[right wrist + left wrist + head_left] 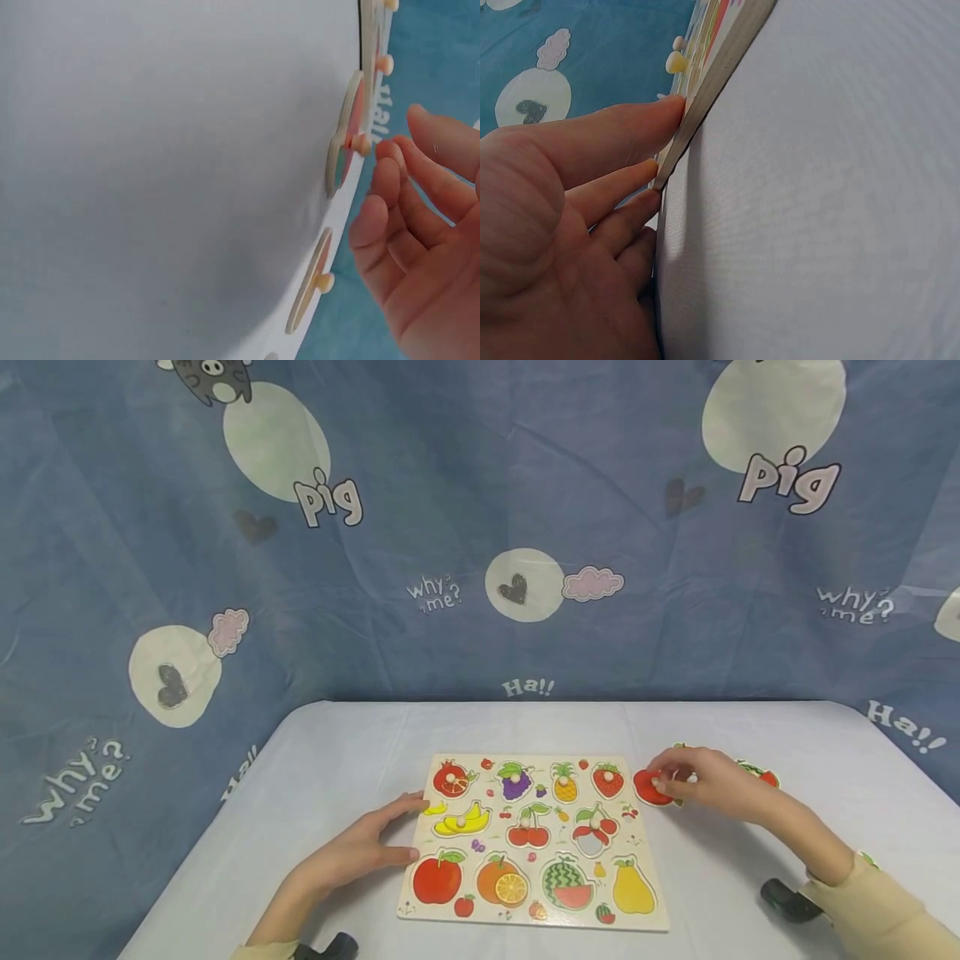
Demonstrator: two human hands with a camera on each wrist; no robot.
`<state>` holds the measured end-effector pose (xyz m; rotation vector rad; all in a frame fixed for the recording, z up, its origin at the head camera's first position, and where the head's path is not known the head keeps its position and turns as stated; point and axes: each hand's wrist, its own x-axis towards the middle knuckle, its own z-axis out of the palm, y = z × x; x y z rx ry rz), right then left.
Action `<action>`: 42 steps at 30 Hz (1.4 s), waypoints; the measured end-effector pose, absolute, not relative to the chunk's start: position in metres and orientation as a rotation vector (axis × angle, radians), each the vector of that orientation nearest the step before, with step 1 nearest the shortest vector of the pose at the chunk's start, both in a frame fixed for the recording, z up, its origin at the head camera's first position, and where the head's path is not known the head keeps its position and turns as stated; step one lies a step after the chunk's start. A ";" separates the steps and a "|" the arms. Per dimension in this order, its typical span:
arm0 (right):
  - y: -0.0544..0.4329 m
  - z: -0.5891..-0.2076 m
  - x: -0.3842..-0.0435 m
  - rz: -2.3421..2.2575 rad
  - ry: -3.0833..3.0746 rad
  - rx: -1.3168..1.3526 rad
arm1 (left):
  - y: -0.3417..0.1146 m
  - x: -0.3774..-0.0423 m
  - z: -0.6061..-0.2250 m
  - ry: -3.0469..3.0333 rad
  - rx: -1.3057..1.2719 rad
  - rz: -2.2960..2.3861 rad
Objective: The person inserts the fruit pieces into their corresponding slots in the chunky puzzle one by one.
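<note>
The right hand point(708, 781) is partly open, thumb apart from the bent fingers, its fingertips at or just beside the knob point(361, 145) of a red piece point(647, 788); nothing looks firmly gripped. That piece is just right of the board point(566, 920) on the worktop point(360, 743). The left hand point(356, 847) is loosely open, thumb and fingertips touching the board's left edge. If the 2 sides of the small knob aren't pinched squarely, the piece could slip or skid; uneven left-hand pressure could shift the board; a low forearm could knock the watermelon piece point(768, 778).
</note>
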<state>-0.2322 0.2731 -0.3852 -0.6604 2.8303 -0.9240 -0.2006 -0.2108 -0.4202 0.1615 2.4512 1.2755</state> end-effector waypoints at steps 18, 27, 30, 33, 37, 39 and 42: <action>0.271 -0.397 -0.250 -0.966 2.733 -0.600 | -0.212 -0.199 -0.419 2.444 0.188 1.297; 0.271 -0.399 -0.251 -0.951 2.756 -0.611 | -0.212 -0.199 -0.419 2.448 0.176 1.289; 0.270 -0.399 -0.250 -0.945 2.765 -0.621 | -0.212 -0.199 -0.418 2.441 0.178 1.290; 0.269 -0.399 -0.250 -0.938 2.777 -0.645 | -0.212 -0.198 -0.417 2.435 0.189 1.290; 0.268 -0.397 -0.249 -0.932 2.799 -0.657 | -0.213 -0.199 -0.418 2.436 0.190 1.290; 0.267 -0.397 -0.249 -0.927 2.810 -0.670 | -0.213 -0.199 -0.419 2.434 0.193 1.295; 0.267 -0.396 -0.249 -0.925 2.826 -0.700 | -0.212 -0.200 -0.420 2.436 0.192 1.302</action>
